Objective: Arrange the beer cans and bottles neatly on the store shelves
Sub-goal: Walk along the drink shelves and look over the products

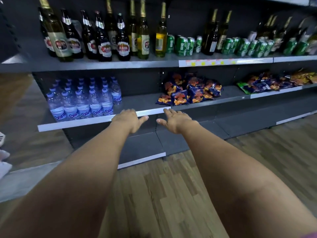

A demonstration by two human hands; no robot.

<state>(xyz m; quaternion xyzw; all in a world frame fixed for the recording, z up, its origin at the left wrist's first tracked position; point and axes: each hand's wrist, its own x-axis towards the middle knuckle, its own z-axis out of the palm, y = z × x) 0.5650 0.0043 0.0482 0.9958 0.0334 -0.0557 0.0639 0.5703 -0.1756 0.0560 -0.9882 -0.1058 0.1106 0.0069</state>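
Observation:
Brown beer bottles (104,40) with red labels stand in a loose cluster at the left of the upper shelf (106,65). Taller green and yellow bottles (143,35) stand to their right. Green beer cans (183,44) crowd the middle, and more green cans (248,46) mix with dark bottles (210,36) farther right. My left hand (127,119) and my right hand (175,120) reach forward, palms down, fingers relaxed, holding nothing, in front of the lower shelf's edge, well below the beer.
Water bottles (82,102) fill the lower shelf's left side (96,120). Blue snack bags (188,91) lie in the middle and more bags (267,83) at the right. Wooden floor (164,194) spreads below. White shoes (3,157) show at the left edge.

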